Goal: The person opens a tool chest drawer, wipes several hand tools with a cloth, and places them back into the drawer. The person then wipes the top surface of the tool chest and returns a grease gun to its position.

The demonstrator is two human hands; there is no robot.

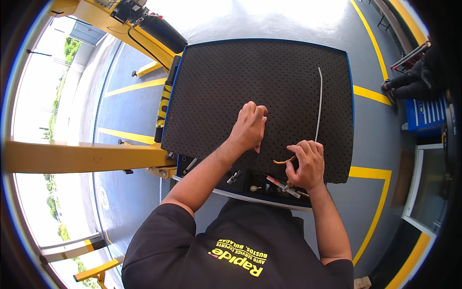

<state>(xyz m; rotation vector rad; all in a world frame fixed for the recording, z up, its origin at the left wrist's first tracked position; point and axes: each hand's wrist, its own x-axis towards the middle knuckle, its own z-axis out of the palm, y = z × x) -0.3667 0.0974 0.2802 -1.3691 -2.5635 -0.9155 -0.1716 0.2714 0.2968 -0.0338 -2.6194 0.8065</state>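
My left hand (249, 126) is closed over the black perforated mat (226, 77), near its middle. Below its fingers a small reddish-brown end (258, 147) shows; what it belongs to is hidden. My right hand (308, 164) is curled at the mat's near right edge, above the open drawer. Between its thumb and fingers sits a curved orange handle (283, 162), like one from a pair of pliers; the rest of it is covered by the hand. A long thin metal rod (320, 101), bent at its far end, lies on the mat just beyond my right hand.
The open drawer (221, 192) under the mat holds a metal socket-like piece (234, 177), a small pale bulb-shaped thing (255, 188) and an orange-and-white stick-like tool (276, 182). A yellow lift arm (86, 158) reaches in from the left. A person (418, 77) sits at the right by a blue tool cabinet (426, 115).
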